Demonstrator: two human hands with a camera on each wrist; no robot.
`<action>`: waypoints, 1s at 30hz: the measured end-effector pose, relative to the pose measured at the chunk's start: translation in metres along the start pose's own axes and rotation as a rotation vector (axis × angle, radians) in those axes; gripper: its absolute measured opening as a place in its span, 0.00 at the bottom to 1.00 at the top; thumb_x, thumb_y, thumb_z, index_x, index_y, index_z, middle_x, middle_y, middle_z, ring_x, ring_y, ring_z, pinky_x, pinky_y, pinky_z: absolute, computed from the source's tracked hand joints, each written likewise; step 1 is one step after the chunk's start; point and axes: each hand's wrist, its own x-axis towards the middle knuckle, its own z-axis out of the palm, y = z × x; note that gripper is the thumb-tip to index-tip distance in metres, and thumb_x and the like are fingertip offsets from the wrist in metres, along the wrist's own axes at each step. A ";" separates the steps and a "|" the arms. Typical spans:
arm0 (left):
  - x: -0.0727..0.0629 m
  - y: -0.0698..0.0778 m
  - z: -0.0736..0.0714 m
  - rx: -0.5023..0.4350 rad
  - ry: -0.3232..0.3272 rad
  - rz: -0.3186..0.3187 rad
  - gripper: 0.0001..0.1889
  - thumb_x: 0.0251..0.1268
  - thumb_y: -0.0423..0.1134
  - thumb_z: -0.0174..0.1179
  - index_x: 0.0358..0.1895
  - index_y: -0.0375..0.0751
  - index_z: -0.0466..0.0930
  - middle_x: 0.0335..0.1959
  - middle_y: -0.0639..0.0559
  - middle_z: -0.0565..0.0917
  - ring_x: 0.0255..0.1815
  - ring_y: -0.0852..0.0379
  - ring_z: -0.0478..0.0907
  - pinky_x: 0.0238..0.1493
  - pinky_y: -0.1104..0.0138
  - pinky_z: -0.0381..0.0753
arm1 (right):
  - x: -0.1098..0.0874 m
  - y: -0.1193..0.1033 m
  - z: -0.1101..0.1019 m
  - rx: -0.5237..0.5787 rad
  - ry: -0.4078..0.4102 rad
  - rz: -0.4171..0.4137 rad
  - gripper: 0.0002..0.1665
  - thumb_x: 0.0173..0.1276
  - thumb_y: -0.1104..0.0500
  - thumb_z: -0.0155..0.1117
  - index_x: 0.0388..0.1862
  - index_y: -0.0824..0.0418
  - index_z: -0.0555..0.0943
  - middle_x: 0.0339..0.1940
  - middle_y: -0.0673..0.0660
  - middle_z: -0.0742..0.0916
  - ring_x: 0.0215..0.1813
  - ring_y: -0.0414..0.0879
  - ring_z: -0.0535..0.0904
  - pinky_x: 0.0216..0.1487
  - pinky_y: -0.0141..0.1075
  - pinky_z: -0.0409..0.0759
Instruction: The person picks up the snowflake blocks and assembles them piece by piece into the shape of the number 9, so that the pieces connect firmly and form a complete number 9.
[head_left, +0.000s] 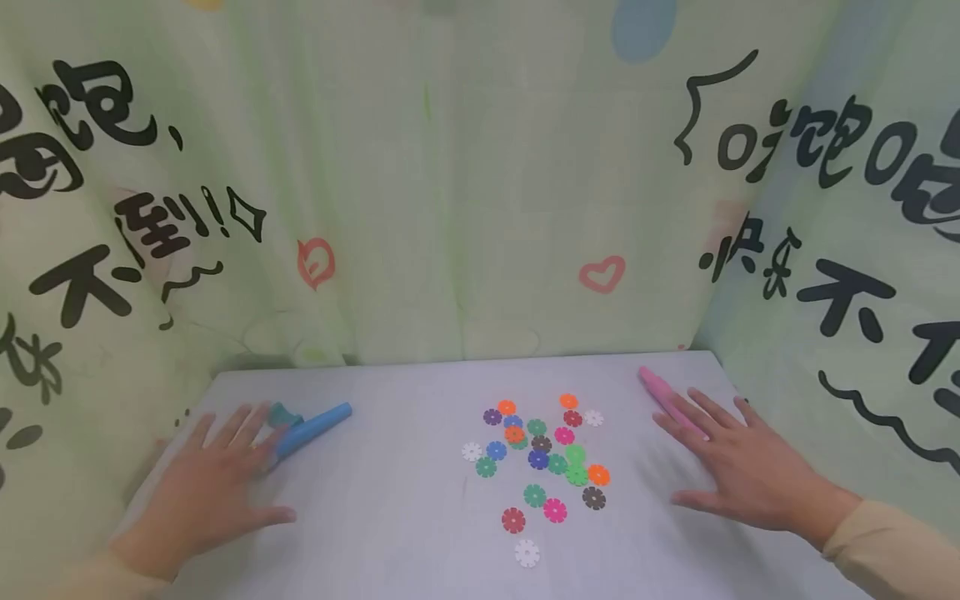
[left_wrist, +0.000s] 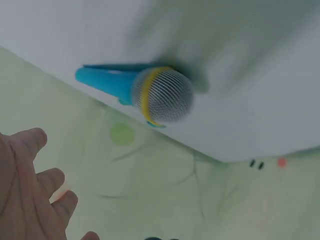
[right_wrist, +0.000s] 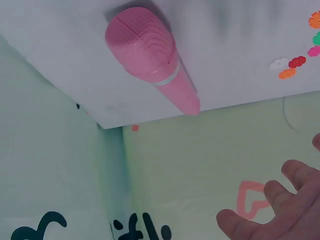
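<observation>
My left hand [head_left: 213, 492] is spread with straight fingers above the table's left side, holding nothing. Partly hidden beyond its fingertips lies a blue toy microphone [head_left: 318, 427]; the left wrist view shows its silver mesh head [left_wrist: 170, 95] and yellow ring, apart from the hand. At the right, my right hand [head_left: 757, 471] is likewise spread and holds nothing. A pink toy microphone [head_left: 656, 383] lies behind its fingers, which cover part of it. The right wrist view shows that pink microphone [right_wrist: 142, 47] whole, with a pale band around its neck, clear of the fingers.
Between the hands, several colourful notched plastic discs [head_left: 538, 459] lie scattered right of centre on the white table [head_left: 397, 500]. A teal piece [head_left: 283, 414] sits beside the blue microphone. Pale green curtains [head_left: 450, 208] with black lettering hang behind and at both sides.
</observation>
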 end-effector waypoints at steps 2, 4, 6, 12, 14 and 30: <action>0.006 0.010 0.000 -0.036 0.039 0.016 0.56 0.42 0.84 0.55 0.66 0.42 0.76 0.70 0.34 0.68 0.71 0.34 0.61 0.67 0.36 0.51 | 0.003 -0.004 0.000 0.011 -0.011 -0.005 0.61 0.54 0.15 0.53 0.79 0.49 0.62 0.80 0.58 0.60 0.77 0.61 0.52 0.66 0.72 0.48; 0.012 0.020 0.000 -0.047 0.065 0.036 0.56 0.42 0.85 0.55 0.65 0.42 0.77 0.69 0.35 0.69 0.70 0.34 0.63 0.65 0.36 0.55 | 0.007 -0.009 0.000 0.013 -0.018 -0.014 0.61 0.54 0.14 0.50 0.79 0.48 0.63 0.81 0.58 0.58 0.78 0.61 0.52 0.66 0.72 0.50; 0.018 0.029 -0.002 -0.061 0.067 0.050 0.56 0.43 0.84 0.56 0.66 0.42 0.75 0.70 0.35 0.69 0.70 0.34 0.63 0.65 0.36 0.56 | 0.011 -0.012 0.001 0.007 -0.018 -0.026 0.61 0.54 0.14 0.47 0.79 0.48 0.63 0.81 0.58 0.56 0.78 0.60 0.50 0.65 0.72 0.53; 0.032 0.055 -0.002 -0.058 0.045 0.084 0.55 0.45 0.83 0.55 0.70 0.44 0.72 0.73 0.38 0.66 0.72 0.37 0.63 0.66 0.38 0.58 | 0.022 -0.025 0.007 0.011 0.018 -0.066 0.60 0.53 0.15 0.53 0.79 0.47 0.63 0.80 0.57 0.59 0.80 0.56 0.46 0.64 0.72 0.56; 0.035 0.063 0.000 -0.056 0.051 0.096 0.55 0.44 0.83 0.56 0.70 0.45 0.73 0.73 0.39 0.66 0.72 0.39 0.63 0.66 0.39 0.59 | 0.025 -0.030 0.010 0.018 0.031 -0.084 0.60 0.53 0.17 0.56 0.79 0.47 0.63 0.79 0.58 0.61 0.80 0.57 0.46 0.68 0.70 0.51; 0.066 0.140 0.014 -0.231 -0.173 0.188 0.55 0.47 0.84 0.52 0.77 0.53 0.63 0.78 0.45 0.57 0.77 0.43 0.53 0.72 0.42 0.51 | 0.040 -0.073 0.022 0.137 -0.064 -0.123 0.58 0.54 0.20 0.60 0.78 0.46 0.63 0.80 0.53 0.62 0.78 0.56 0.55 0.69 0.60 0.61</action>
